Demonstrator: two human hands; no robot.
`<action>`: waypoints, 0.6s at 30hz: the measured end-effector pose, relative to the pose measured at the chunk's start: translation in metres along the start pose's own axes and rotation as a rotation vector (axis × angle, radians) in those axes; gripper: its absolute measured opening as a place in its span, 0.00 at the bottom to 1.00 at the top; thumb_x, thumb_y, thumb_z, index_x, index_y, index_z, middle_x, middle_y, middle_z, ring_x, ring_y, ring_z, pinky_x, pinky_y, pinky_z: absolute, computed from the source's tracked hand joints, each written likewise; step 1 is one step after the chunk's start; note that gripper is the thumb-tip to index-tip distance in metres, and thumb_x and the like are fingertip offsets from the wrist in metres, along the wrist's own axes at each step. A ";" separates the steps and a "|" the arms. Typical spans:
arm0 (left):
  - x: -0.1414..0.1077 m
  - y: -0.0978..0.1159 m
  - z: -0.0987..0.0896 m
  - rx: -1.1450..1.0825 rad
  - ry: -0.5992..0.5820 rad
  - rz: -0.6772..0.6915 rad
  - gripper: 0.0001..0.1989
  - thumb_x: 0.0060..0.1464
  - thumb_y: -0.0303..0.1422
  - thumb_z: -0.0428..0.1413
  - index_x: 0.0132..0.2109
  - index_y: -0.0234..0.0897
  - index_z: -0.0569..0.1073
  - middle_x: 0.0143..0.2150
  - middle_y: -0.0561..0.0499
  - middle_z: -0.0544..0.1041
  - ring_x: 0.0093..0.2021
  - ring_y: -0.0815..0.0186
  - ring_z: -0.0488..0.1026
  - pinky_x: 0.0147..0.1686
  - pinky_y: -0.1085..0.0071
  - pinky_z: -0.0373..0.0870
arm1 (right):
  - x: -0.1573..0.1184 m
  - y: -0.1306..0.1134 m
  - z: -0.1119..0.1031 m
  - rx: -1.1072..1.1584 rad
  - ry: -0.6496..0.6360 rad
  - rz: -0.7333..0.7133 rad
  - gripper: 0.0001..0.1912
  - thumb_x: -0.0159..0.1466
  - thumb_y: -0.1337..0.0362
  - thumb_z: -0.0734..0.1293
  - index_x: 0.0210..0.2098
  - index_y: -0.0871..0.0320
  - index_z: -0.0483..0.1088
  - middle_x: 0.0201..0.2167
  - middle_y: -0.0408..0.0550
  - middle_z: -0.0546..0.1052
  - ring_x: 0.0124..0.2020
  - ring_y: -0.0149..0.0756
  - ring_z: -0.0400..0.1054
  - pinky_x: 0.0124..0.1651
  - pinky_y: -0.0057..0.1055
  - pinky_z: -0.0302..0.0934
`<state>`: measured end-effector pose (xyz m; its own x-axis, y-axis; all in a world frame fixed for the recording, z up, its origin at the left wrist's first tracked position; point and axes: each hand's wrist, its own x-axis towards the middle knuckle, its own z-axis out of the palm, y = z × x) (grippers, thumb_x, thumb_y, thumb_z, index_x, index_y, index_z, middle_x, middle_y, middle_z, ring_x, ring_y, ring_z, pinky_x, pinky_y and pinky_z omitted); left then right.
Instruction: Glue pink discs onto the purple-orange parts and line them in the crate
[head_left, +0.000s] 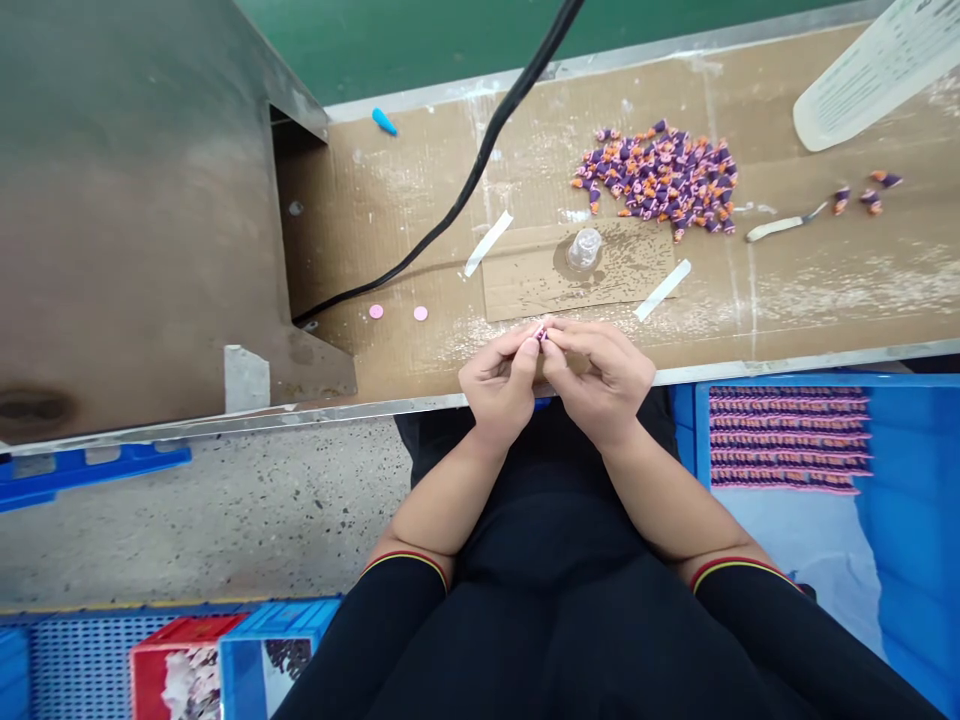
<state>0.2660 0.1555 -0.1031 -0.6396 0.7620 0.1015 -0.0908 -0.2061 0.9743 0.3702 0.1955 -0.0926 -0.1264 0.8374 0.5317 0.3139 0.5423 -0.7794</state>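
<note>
Pinching a small pink-and-purple piece (541, 335) at the fingertips

The left hand (499, 385) and the right hand (600, 380) are curling inward and meeting above the near edge of the tabletop (787, 362), with the fingertips of both pressing on the piece. Its exact shape is mostly hidden between them. Just ahead, two pink discs (398, 312) are lying apart on the cardboard-covered surface, while a clear plastic cup (583, 248) is standing on a cardboard sheet (577, 275). Beyond it, a heap of purple and orange pieces (652, 175) is spreading across the tabletop. To the right, rows of pink-and-purple strips (787, 440) are lying in a blue crate (900, 520). For a part this small, keeping both sets of fingertips close and the wrists low and steady looks best, since firm, even pressure makes a slip less likely.
</note>
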 end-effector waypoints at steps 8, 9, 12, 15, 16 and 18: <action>-0.001 0.000 -0.003 0.022 -0.072 0.045 0.14 0.66 0.51 0.67 0.44 0.49 0.89 0.47 0.49 0.90 0.50 0.56 0.89 0.57 0.52 0.87 | 0.005 -0.003 -0.005 -0.019 -0.019 -0.045 0.06 0.75 0.61 0.71 0.42 0.49 0.83 0.43 0.48 0.88 0.45 0.44 0.86 0.48 0.44 0.85; -0.001 -0.001 -0.004 0.019 -0.087 0.059 0.13 0.67 0.50 0.66 0.45 0.49 0.89 0.48 0.49 0.90 0.51 0.56 0.88 0.58 0.52 0.87 | 0.005 -0.003 -0.005 0.004 -0.012 -0.056 0.05 0.75 0.62 0.72 0.43 0.49 0.83 0.44 0.48 0.89 0.46 0.44 0.86 0.49 0.44 0.85; -0.001 -0.002 -0.006 0.017 -0.117 0.088 0.11 0.68 0.48 0.65 0.47 0.51 0.89 0.50 0.50 0.90 0.53 0.56 0.88 0.60 0.52 0.86 | 0.006 -0.004 -0.005 0.052 0.021 -0.090 0.05 0.74 0.65 0.73 0.44 0.49 0.83 0.45 0.48 0.89 0.47 0.44 0.87 0.49 0.43 0.85; -0.001 -0.004 -0.006 0.028 -0.117 0.084 0.11 0.69 0.47 0.65 0.47 0.51 0.89 0.50 0.50 0.90 0.54 0.56 0.88 0.61 0.52 0.85 | 0.006 -0.004 -0.003 0.024 0.040 -0.096 0.04 0.75 0.64 0.72 0.44 0.49 0.82 0.45 0.48 0.89 0.46 0.44 0.87 0.48 0.43 0.85; -0.001 -0.005 -0.006 0.026 -0.119 0.090 0.10 0.69 0.47 0.65 0.48 0.52 0.89 0.50 0.50 0.89 0.54 0.56 0.88 0.61 0.52 0.85 | 0.006 -0.004 -0.003 0.024 0.046 -0.100 0.04 0.75 0.64 0.72 0.44 0.49 0.82 0.45 0.49 0.89 0.46 0.44 0.87 0.48 0.42 0.85; 0.001 -0.006 -0.006 0.013 -0.126 0.109 0.09 0.70 0.45 0.64 0.49 0.53 0.89 0.51 0.51 0.89 0.54 0.57 0.88 0.61 0.53 0.85 | 0.006 -0.005 -0.002 0.037 0.057 -0.113 0.04 0.74 0.65 0.73 0.44 0.50 0.82 0.44 0.49 0.89 0.45 0.43 0.87 0.48 0.41 0.85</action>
<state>0.2617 0.1537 -0.1098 -0.5446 0.8064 0.2304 -0.0157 -0.2845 0.9586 0.3699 0.1981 -0.0848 -0.1045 0.7664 0.6338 0.2658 0.6356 -0.7248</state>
